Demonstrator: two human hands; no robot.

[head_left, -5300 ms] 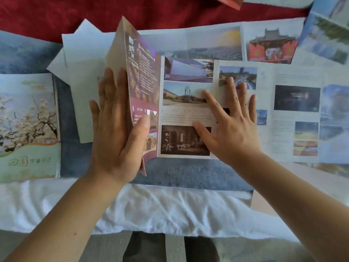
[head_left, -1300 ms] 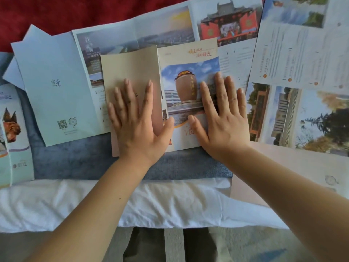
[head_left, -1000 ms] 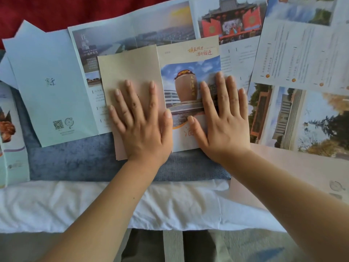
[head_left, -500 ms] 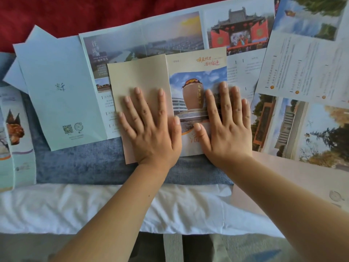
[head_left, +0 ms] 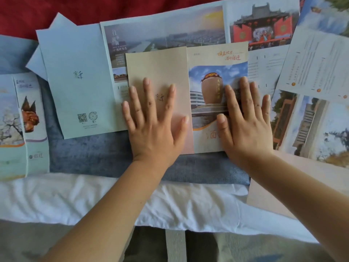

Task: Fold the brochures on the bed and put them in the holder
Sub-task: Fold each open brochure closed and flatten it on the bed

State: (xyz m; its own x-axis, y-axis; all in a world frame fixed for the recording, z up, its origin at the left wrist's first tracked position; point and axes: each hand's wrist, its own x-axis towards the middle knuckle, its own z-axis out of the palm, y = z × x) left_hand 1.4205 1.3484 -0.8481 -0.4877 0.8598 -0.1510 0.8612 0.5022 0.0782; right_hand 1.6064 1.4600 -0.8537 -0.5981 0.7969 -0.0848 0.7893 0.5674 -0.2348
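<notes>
**Brochure pressed flat, most of the pile unfolded**

Brochures cover the bed, and the cream brochure (head_left: 160, 65) in the middle is the one being worked on. Far to its left, two narrow folded brochures (head_left: 22, 125) lie overlapping. They look finished but have not been put away. Just beside its left edge lies a pale blue brochure (head_left: 75, 82), closed to one wide panel and probably needing another fold.

The cream brochure rests on the blue blanket (head_left: 90, 154), lying over other paper at its top. It shows two panels side by side, a plain one on the left and one with a picture of a big jar on the right. The left hand (head_left: 153, 125) lies flat on the plain panel with its fingers spread. The right hand (head_left: 245, 129) lies flat on the jar panel with its fingers straight and slightly apart. Neither hand grips anything; both seem to be pressing the creases down. One more fold along the middle line looks necessary before it is as narrow as the folded ones.

Behind the cream brochure a wide brochure (head_left: 170, 33) lies fully open. To its right lie another open brochure (head_left: 311, 120) and a pink sheet (head_left: 268, 195) under the forearm.

The holder is not in view, so the task looks early: a few brochures are folded, several are still open, and none is visibly stored.
</notes>
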